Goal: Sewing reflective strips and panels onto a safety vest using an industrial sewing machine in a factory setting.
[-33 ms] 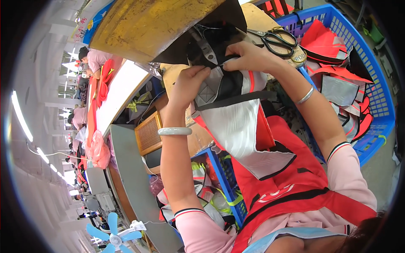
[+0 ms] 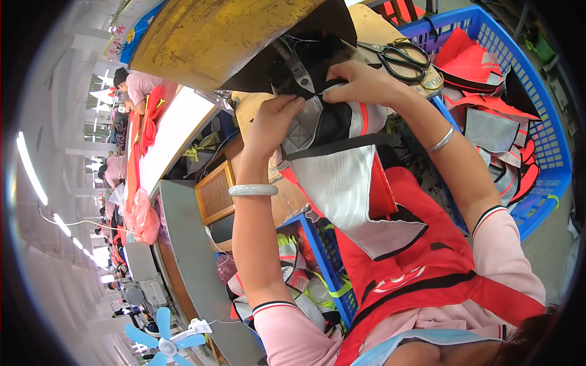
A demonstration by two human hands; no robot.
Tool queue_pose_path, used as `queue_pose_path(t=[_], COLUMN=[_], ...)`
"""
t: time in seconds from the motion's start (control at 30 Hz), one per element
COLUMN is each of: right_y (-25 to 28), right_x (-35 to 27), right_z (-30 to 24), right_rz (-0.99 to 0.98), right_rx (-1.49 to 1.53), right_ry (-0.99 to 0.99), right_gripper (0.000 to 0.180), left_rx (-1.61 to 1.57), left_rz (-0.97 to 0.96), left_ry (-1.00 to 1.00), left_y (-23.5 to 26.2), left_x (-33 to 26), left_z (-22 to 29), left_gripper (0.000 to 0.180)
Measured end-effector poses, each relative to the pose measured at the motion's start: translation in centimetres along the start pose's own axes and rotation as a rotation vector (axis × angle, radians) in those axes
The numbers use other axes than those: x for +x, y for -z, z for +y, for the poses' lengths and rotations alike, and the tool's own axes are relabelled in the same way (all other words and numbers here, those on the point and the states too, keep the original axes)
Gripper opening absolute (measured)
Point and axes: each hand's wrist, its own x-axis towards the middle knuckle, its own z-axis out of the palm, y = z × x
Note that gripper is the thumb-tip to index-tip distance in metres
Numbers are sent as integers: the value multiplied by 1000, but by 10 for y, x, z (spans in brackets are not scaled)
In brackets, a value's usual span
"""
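Hands pinching vest panel at the needle: left hand (image 2: 276,122) flat on grey fabric (image 2: 342,177), right hand (image 2: 357,82) gripping black trim (image 2: 329,82); next move needs edges aligned under the foot.

Short pink sleeves with dark-and-white striped cuffs, pale jade bangle (image 2: 253,190) on the left wrist, thin silver bracelet (image 2: 442,139) on the right wrist, bare forearms, light blue mask edge below

matt black and grey cloth panel (image 2: 332,131) beside glossy metal scissors (image 2: 400,58) (black handles); behind the scissors, a blue plastic lattice basket (image 2: 546,131).
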Motion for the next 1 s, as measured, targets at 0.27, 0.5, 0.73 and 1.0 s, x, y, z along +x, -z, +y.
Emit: queue_pose_path(t=[0.27, 0.5, 0.73, 1.0], right_y=[-13, -11, -10, -16], right_x=[-7, 0, 2, -60], right_z=[10, 13, 8, 21], right_rz=[-7, -19, 73, -12], right_rx=[212, 295, 209, 145], right_ry=[14, 5, 34, 100], right_gripper=[25, 23, 38, 44], left_rx=[-70, -22, -45, -69], left_rz=[-16, -20, -16, 18], left_ry=[42, -1, 40, -33], left_y=[-5, -2, 3, -2], left_x=[-6, -3, 0, -61], left_z=[-14, -2, -4, -19], left_gripper=[38, 29, 28, 25])
